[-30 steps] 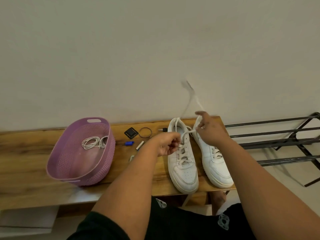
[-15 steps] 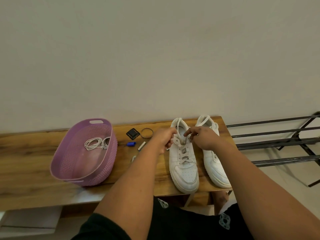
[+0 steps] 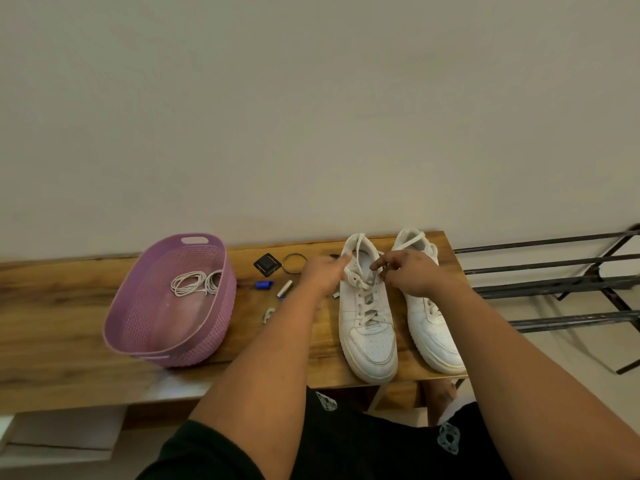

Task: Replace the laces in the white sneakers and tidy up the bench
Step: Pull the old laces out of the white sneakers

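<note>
Two white sneakers side by side on the wooden bench [image 3: 69,320], toes toward 6 o'clock, heels toward the wall at 12. Left sneaker [image 3: 367,327] laced partway with a white lace [image 3: 367,303]; right sneaker [image 3: 433,327] just beside it at 3 o'clock.

Left hand [image 3: 322,275] at the top eyelets on the left sneaker's 9 o'clock side, fingers reaching onto the collar and seemingly pinching the lace there; blurred, so cannot tell for sure. Right hand [image 3: 410,271] at the collar's 3 o'clock side, fingers curled with the forefinger pointing toward 9 o'clock at the lace; whether pinching it, cannot tell.

Purple basket [image 3: 166,351] well apart at 9 o'clock of the sneakers, holding a coil of white laces [image 3: 195,282] near its far wall. Between basket and sneakers, small items scattered on the bench: a black square piece [image 3: 266,264], a metal ring [image 3: 294,263] just at its 3 o'clock, a blue cap [image 3: 264,284], a small silver tube [image 3: 284,288], a small pale bit [image 3: 268,314] toward 6 o'clock of those.

Black metal rack [image 3: 554,282] off the bench's end at 3 o'clock.
</note>
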